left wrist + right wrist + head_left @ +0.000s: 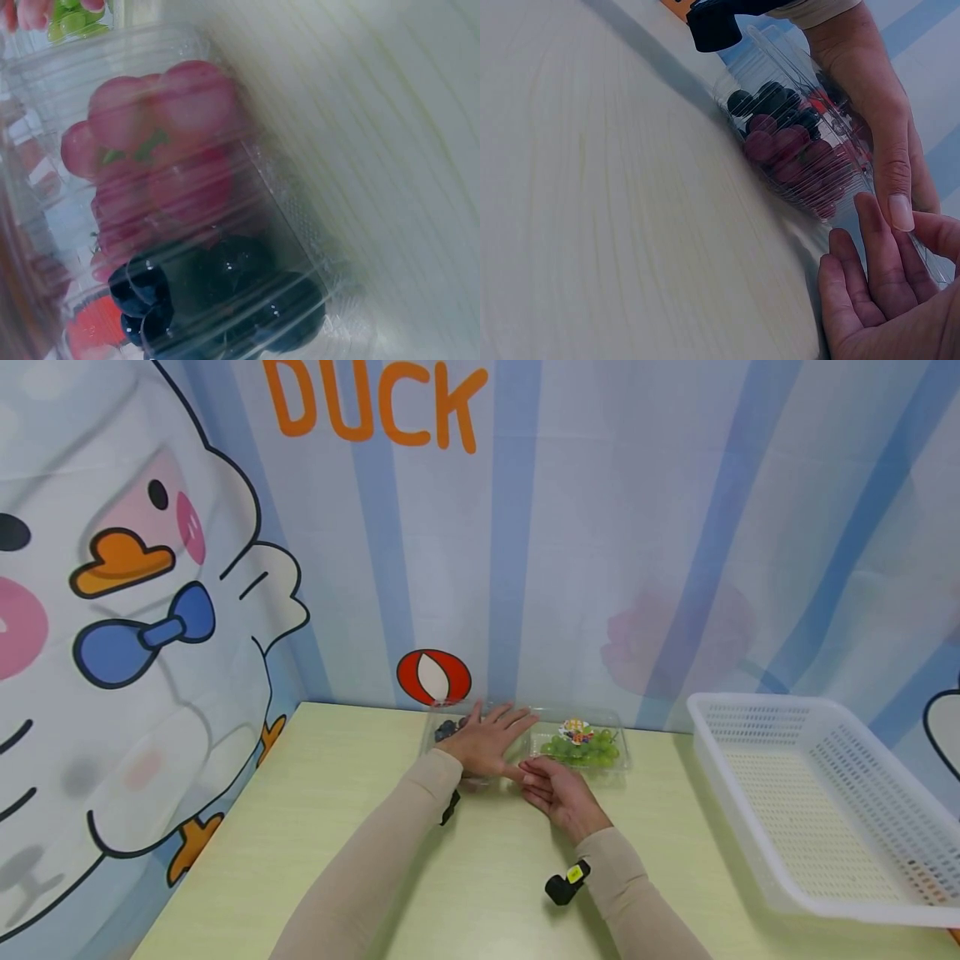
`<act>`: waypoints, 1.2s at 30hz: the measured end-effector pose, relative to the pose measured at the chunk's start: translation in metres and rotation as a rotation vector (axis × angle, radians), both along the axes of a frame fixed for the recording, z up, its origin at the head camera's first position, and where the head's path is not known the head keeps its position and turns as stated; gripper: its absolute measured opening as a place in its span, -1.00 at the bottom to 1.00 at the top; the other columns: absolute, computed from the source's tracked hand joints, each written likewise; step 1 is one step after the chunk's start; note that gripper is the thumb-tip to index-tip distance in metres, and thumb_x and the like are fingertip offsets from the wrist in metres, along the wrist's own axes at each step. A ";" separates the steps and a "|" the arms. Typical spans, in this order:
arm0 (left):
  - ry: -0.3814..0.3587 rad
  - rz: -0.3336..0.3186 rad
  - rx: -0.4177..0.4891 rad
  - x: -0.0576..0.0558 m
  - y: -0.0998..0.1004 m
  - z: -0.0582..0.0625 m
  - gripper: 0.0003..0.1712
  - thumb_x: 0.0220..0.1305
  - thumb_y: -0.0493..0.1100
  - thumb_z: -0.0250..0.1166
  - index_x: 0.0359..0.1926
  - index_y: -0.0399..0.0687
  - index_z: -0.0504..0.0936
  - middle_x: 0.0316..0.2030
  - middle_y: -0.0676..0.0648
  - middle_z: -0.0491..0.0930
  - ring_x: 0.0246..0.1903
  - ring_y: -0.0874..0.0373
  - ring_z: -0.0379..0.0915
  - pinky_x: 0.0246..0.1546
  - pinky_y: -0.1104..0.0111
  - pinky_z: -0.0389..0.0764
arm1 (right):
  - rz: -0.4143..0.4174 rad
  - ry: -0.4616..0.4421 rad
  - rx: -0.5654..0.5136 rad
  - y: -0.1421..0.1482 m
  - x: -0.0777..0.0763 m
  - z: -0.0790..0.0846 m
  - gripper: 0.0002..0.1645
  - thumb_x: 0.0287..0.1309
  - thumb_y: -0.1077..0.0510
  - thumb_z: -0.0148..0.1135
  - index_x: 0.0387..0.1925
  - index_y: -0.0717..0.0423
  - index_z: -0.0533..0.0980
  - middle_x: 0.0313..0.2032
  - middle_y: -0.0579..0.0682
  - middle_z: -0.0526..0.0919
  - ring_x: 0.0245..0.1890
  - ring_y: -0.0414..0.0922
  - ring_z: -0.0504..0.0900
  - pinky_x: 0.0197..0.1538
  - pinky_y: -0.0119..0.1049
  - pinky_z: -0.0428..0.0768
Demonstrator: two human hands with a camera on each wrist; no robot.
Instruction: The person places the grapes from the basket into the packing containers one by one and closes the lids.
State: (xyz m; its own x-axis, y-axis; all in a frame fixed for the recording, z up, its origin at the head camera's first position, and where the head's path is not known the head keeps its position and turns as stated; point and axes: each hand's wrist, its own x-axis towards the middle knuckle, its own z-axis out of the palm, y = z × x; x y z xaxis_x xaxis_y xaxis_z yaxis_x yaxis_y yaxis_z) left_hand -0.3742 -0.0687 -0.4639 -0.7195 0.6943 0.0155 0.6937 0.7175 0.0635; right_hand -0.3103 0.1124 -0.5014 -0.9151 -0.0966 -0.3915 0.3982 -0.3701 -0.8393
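Note:
A clear plastic fruit box (431,737) holds red grapes (161,142) and black grapes (225,292). My left hand (483,748) lies spread across its lid, fingers straight and thumb pointing right along the near edge. At that edge my right hand (561,795) pinches the clear rim between thumb and fingers, its thumb touching the tip of my left thumb. In the right wrist view the rim (930,262) runs between my right thumb and the fingers (881,255) below it. Part of the lid is hidden under my left hand.
Right beside it sits a second clear box with green grapes (592,750) and a colourful sticker (575,732). A white perforated basket (738,802) stands at the table's right side. A duck-print curtain (465,543) hangs behind the pale wooden table (247,843).

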 end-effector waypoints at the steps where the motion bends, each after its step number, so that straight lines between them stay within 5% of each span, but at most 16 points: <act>1: 0.001 0.000 -0.002 0.000 0.000 0.000 0.24 0.19 0.59 0.16 0.65 0.11 -0.11 0.62 -0.08 -0.07 0.59 -0.16 -0.20 0.46 -0.33 -0.24 | 0.001 0.001 0.001 0.000 0.000 0.000 -0.66 0.45 0.11 0.18 0.07 0.25 0.64 -0.39 -0.09 0.80 -0.40 -0.23 0.78 0.05 -0.15 0.69; 7: 0.000 0.004 -0.004 0.000 0.001 -0.001 0.24 0.20 0.59 0.15 0.65 0.12 -0.13 0.62 -0.07 -0.08 0.59 -0.15 -0.22 0.46 -0.32 -0.24 | -0.001 -0.005 -0.001 0.001 0.001 0.001 -0.68 0.44 0.11 0.19 0.04 0.23 0.65 -0.39 -0.09 0.80 -0.39 -0.22 0.78 0.07 -0.14 0.69; 14: -0.008 0.009 0.001 -0.003 0.002 -0.003 0.24 0.19 0.59 0.15 0.65 0.14 -0.14 0.62 -0.06 -0.09 0.60 -0.14 -0.23 0.47 -0.31 -0.26 | 0.000 -0.003 -0.008 0.001 0.000 0.001 -0.75 0.45 0.12 0.17 -0.22 0.09 0.74 -0.39 -0.09 0.80 -0.39 -0.22 0.78 0.03 -0.16 0.70; 22: 0.004 0.000 -0.002 -0.004 0.002 -0.003 0.24 0.20 0.59 0.15 0.65 0.15 -0.15 0.62 -0.07 -0.09 0.59 -0.15 -0.22 0.46 -0.32 -0.24 | -0.004 -0.008 0.011 0.001 0.002 0.002 -0.58 0.45 0.11 0.17 0.18 0.30 0.57 -0.40 -0.09 0.80 -0.37 -0.21 0.79 0.09 -0.12 0.68; 36: -0.004 0.001 0.016 0.004 0.001 0.006 0.21 0.19 0.60 0.14 0.65 0.18 -0.10 0.61 -0.07 -0.01 0.59 -0.19 -0.24 0.44 -0.36 -0.20 | 0.021 -0.008 0.058 0.002 0.009 0.003 -0.45 0.46 0.02 0.18 0.31 0.27 0.49 -0.30 -0.02 0.81 -0.04 -0.02 0.77 0.21 -0.02 0.60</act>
State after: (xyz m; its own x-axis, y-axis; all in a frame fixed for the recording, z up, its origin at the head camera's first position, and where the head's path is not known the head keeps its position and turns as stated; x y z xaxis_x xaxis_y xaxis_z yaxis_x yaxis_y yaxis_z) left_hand -0.3704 -0.0675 -0.4574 -0.7200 0.6936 0.0231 0.6930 0.7168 0.0777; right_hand -0.3015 0.1142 -0.4982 -0.9100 -0.0927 -0.4041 0.4120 -0.3119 -0.8562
